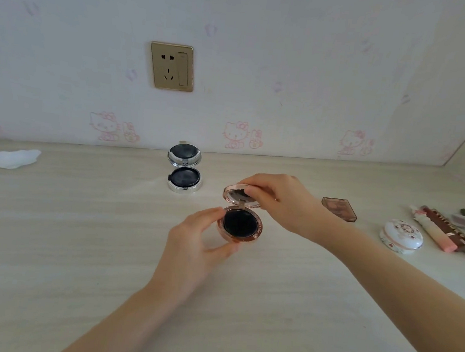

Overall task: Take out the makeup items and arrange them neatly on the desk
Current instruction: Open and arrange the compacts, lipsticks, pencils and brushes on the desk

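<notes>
Mid-desk (78, 232), left hand (199, 246) pinches rose compact (239, 224) base, right hand (277, 200) grips lid (238, 194), opened approx fully; next prob. set it beside silver compact (184, 171).
</notes>
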